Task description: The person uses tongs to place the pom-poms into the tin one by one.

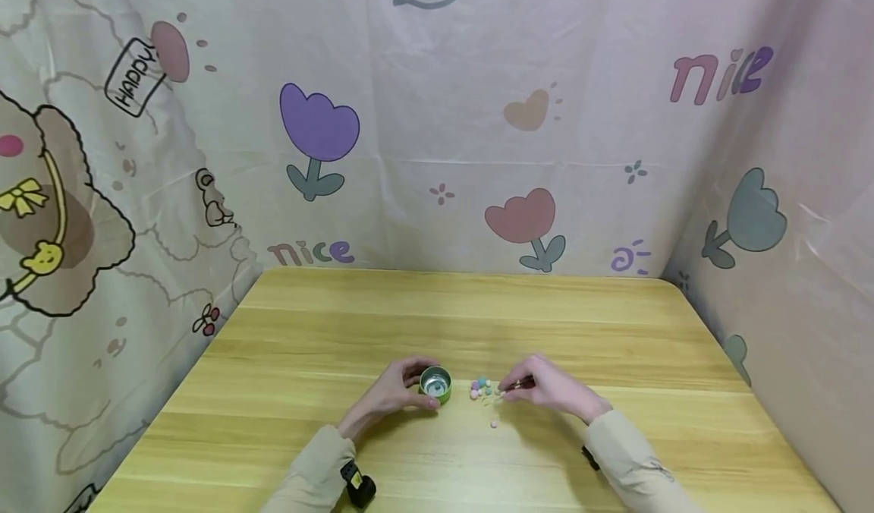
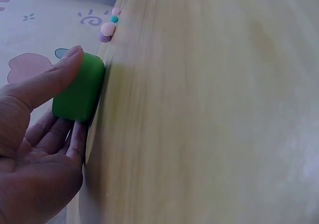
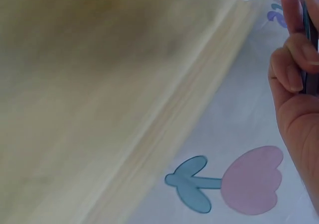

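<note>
My left hand (image 1: 396,390) holds a small round green tin (image 2: 82,92), its thumb on one side and fingers curled round the other. The tin stands upright on the table with its silvery inside facing up. To its right lies a small cluster of pastel beads (image 1: 476,385), pink, purple, teal and pale ones. My right hand (image 1: 554,386) grips slim dark tweezers (image 3: 310,40), their tips low over the right side of the cluster. One pink bead (image 1: 494,424) lies apart, nearer to me.
The wooden table (image 1: 328,331) reaches back to a printed cloth (image 1: 423,118) hung behind it and along both sides. A black wrist device (image 1: 358,486) is strapped at the left sleeve (image 1: 310,467).
</note>
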A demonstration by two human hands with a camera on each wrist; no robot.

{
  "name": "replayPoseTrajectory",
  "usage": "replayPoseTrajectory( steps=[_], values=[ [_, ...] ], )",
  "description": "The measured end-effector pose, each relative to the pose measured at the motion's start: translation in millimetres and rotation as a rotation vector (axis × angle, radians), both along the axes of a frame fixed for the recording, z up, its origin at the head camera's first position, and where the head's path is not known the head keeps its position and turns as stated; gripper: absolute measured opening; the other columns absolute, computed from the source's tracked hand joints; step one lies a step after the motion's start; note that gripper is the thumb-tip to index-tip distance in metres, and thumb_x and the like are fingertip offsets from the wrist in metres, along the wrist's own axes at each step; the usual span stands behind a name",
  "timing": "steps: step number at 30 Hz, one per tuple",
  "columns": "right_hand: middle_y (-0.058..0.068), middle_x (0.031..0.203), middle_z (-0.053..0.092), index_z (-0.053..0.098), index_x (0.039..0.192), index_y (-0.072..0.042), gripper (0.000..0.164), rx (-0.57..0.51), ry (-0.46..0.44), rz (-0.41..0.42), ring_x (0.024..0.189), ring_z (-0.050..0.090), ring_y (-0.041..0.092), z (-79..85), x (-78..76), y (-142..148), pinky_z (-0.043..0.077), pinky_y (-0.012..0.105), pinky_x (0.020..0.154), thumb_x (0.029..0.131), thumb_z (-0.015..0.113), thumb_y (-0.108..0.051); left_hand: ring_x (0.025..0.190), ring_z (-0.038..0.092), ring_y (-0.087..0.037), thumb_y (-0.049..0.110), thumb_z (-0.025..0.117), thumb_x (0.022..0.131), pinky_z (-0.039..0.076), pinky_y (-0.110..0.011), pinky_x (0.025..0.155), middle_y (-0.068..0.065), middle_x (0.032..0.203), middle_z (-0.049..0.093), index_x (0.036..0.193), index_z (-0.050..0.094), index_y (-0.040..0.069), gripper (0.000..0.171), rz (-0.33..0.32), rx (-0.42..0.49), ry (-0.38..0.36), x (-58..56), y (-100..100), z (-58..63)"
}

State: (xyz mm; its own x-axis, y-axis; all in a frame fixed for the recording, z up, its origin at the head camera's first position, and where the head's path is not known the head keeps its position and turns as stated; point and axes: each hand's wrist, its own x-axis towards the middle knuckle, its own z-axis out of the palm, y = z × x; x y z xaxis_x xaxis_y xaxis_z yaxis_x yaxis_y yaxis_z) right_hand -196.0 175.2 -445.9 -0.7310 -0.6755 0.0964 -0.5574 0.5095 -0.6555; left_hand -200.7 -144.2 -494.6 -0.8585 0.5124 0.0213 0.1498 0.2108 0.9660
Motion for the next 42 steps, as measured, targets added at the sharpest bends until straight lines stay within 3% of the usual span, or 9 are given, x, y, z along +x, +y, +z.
replayPoseTrajectory(
  steps=[5, 11, 23, 42],
  values=[
    [0.004, 0.093, 0.079, 0.080, 0.099, -0.008, 0.013, 0.014, 0.008, 0.022, 0.080, 0.066, -0.001, -5.4, 5.2, 14, 0.057, 0.018, 0.070, 0.087, 0.076, -0.010, 0.125, 0.057, -0.040, 0.003, 0.084, 0.079, 0.043, -0.057, 0.114, -0.027, 0.134, 0.059, 0.135, 0.054, -0.006, 0.064, -0.001, -0.004, 0.004, -0.5, 0, 0.0],
    [0.006, 0.093, 0.079, 0.080, 0.099, -0.007, 0.014, 0.017, 0.019, 0.030, 0.079, 0.065, -0.001, -9.0, 8.4, 19, 0.056, 0.016, 0.066, 0.086, 0.078, -0.012, 0.125, 0.057, -0.041, 0.003, 0.084, 0.079, 0.044, -0.057, 0.114, -0.027, 0.133, 0.059, 0.134, 0.055, -0.006, 0.063, -0.002, -0.004, 0.010, -0.8, 0, -0.1],
    [0.005, 0.090, 0.079, 0.080, 0.098, -0.007, 0.014, 0.007, -0.028, 0.030, 0.071, 0.061, -0.005, -14.9, 8.7, 17, 0.055, 0.016, 0.060, 0.085, 0.078, -0.010, 0.125, 0.057, -0.040, 0.002, 0.083, 0.079, 0.043, -0.056, 0.114, -0.027, 0.134, 0.059, 0.134, 0.055, -0.006, 0.063, -0.005, 0.003, 0.004, -1.8, 0, -0.7],
    [0.003, 0.090, 0.079, 0.080, 0.096, -0.009, 0.011, 0.026, -0.002, 0.045, 0.074, 0.061, -0.005, -16.2, 9.8, 11, 0.054, 0.015, 0.061, 0.085, 0.077, -0.011, 0.126, 0.057, -0.039, 0.003, 0.084, 0.079, 0.044, -0.055, 0.114, -0.027, 0.134, 0.059, 0.134, 0.055, -0.006, 0.063, -0.002, -0.002, -0.004, -1.9, 0, -1.0]
  ],
)
